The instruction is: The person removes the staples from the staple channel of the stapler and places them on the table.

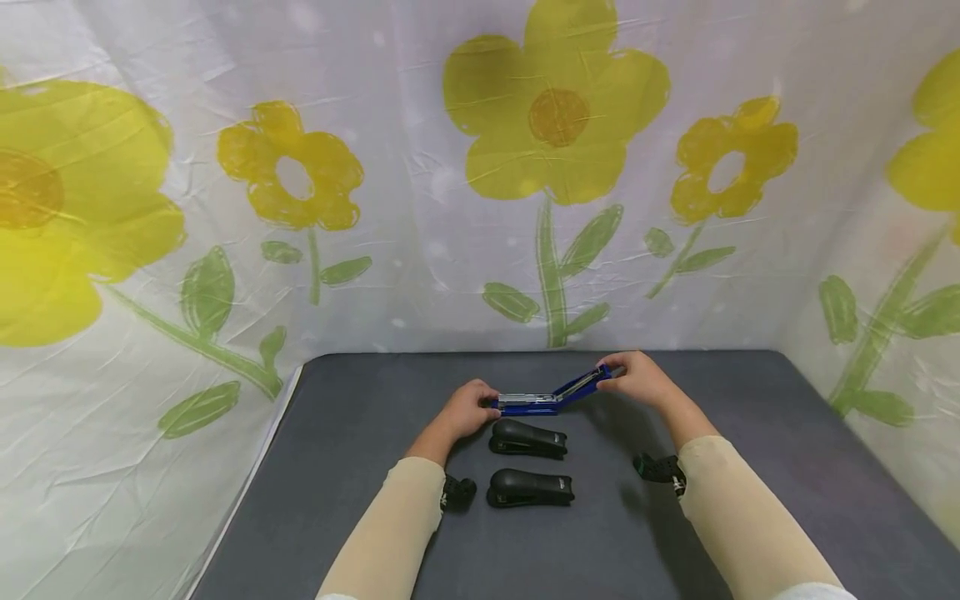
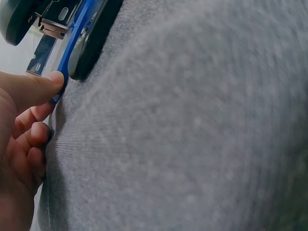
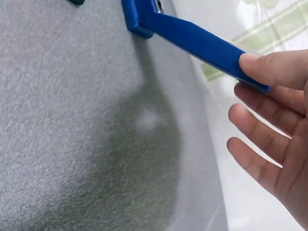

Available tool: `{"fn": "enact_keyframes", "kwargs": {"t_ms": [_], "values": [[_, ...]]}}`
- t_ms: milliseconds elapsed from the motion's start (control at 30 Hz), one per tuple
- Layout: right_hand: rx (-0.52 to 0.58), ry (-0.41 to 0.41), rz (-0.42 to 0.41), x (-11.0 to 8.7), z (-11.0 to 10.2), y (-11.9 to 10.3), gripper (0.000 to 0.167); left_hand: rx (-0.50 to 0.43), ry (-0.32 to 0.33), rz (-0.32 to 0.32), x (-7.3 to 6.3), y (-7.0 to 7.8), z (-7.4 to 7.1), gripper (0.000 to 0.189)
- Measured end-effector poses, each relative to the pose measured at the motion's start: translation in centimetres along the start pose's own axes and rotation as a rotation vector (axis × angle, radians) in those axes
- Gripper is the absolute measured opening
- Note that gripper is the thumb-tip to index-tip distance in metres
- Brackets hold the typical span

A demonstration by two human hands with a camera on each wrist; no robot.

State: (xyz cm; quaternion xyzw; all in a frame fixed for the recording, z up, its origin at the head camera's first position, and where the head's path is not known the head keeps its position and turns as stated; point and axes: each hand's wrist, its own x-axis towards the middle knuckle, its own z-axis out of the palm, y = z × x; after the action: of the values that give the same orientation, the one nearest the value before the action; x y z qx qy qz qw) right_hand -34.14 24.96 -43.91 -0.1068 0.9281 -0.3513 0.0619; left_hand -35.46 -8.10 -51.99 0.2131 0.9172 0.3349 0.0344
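A blue stapler lies swung open on the grey table, its base flat and its top arm tilted up to the right. My left hand holds the left end of the base, with the thumb pressed against the blue edge. My right hand pinches the raised end of the top arm, thumb on top. The other fingers are spread loosely below it.
Two black staplers, one behind the other, lie shut between my forearms, just in front of the blue one. White sheeting printed with yellow flowers walls in the table at the back and both sides.
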Motion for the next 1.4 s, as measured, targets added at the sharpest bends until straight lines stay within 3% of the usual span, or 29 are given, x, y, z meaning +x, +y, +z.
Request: {"fn": "enact_keyframes", "kwargs": {"t_ms": [267,633,967,1267,1400], "values": [[-0.111,-0.014,0.038,-0.4,0.5,1.8,0.042,-0.003,-0.006,-0.005,-0.1,0.3,-0.1,0.033],[-0.072,-0.03,0.045,-0.6,0.9,2.5,0.041,0.007,-0.006,-0.005,0.0,0.1,0.0,0.035],[-0.154,-0.018,-0.044,-0.1,1.3,0.7,0.048,-0.004,0.001,-0.022,0.0,-0.1,0.2,0.036],[-0.12,0.069,-0.131,0.8,3.0,-2.4,0.032,-0.001,0.01,-0.029,-0.2,-0.1,0.2,0.036],[-0.104,0.065,-0.145,1.3,4.0,-3.5,0.028,0.001,0.023,-0.027,-0.1,0.0,0.2,0.036]]}}
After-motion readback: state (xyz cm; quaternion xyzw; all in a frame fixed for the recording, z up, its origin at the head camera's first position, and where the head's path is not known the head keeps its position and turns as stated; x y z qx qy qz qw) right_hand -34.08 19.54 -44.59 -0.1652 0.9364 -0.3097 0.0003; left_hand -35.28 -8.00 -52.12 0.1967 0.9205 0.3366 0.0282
